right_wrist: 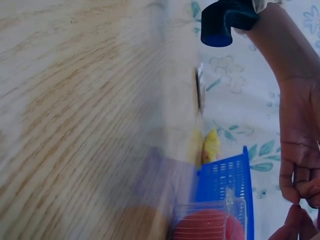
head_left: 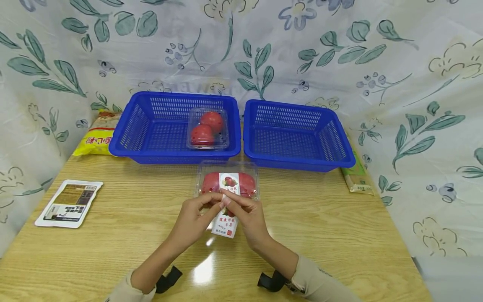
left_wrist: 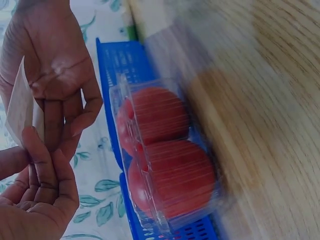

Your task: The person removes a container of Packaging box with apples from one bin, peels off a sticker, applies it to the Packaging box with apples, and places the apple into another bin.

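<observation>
In the head view, a white paper label strip (head_left: 225, 228) printed with red fruit and Chinese characters is between the two hands. My left hand (head_left: 194, 214) pinches it with thumb and fingertips, and my right hand (head_left: 250, 216) pinches it from the other side, the fingertips meeting. The left wrist view shows the label (left_wrist: 21, 107) bent and raised off the clear plastic box (left_wrist: 170, 155). That box stands on the table in front of the baskets, lid closed, with two red round fruits (left_wrist: 175, 175) inside.
Behind are two blue baskets; the left basket (head_left: 151, 157) holds another clear box (head_left: 207, 144) of red fruits, beside the right basket (head_left: 298, 161). A yellow bag (head_left: 99, 136) and green packet (head_left: 356, 178) lie at the outer sides. A flat white pouch (head_left: 69, 203) is at left.
</observation>
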A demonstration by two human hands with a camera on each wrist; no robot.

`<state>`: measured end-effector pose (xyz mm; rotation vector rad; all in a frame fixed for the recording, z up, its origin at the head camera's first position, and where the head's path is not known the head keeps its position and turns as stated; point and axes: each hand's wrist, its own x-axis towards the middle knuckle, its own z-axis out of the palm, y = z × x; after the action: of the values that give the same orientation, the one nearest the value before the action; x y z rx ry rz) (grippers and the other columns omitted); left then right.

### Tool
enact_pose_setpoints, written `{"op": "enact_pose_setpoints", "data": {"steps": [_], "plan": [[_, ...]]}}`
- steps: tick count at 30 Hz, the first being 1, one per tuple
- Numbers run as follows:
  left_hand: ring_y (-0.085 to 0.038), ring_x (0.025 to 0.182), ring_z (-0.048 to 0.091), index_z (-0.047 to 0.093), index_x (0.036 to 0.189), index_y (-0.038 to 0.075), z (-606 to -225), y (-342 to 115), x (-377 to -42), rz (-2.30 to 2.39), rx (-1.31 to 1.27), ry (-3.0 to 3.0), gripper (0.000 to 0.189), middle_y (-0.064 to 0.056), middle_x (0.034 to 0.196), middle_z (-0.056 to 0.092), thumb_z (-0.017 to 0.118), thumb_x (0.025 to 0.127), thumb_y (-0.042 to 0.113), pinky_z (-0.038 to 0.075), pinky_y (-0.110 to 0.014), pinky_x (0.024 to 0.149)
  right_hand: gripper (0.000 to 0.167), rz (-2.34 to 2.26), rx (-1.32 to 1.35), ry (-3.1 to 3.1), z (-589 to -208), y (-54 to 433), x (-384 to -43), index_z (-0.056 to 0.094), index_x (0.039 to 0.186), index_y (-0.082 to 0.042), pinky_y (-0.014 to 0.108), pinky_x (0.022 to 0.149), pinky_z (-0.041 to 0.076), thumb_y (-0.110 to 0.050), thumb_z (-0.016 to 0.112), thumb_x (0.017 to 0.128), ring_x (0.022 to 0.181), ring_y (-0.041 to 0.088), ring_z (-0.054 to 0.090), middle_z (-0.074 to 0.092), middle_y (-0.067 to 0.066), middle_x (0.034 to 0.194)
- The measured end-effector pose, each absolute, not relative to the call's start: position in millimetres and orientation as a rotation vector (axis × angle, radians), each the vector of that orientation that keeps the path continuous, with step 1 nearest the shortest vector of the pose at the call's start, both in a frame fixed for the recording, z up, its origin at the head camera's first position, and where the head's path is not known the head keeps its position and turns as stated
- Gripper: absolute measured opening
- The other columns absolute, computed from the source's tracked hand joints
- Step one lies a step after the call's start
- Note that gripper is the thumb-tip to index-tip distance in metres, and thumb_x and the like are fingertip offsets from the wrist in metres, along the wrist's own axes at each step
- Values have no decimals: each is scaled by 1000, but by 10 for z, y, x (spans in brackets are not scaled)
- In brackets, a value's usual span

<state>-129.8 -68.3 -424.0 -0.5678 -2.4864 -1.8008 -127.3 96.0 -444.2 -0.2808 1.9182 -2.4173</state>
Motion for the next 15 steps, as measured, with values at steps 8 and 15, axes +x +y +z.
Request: {"op": "enact_pose_setpoints", "data": {"steps": [8, 15], "plan": [[-9, 80, 62, 67, 122, -2, -4288, -735, -1310, -1971, -562, -2439, 28, -7, 85, 68, 62, 97, 8, 53, -26, 75, 31, -2422, -237, 2015, -4430, 958, -1303, 65, 123, 8, 27, 95, 52, -13, 57, 100, 110, 10, 67, 69, 10, 124], [-9, 76, 65, 62, 126, -7, -4306, -785, -1325, -2132, -495, -2445, 31, -17, 89, 69, 60, 97, 5, 56, -28, 72, 25, -2424, -181, 2166, -4426, 963, -1350, 70, 111, 11, 21, 75, 55, -8, 59, 99, 85, 6, 68, 71, 22, 108]]}}
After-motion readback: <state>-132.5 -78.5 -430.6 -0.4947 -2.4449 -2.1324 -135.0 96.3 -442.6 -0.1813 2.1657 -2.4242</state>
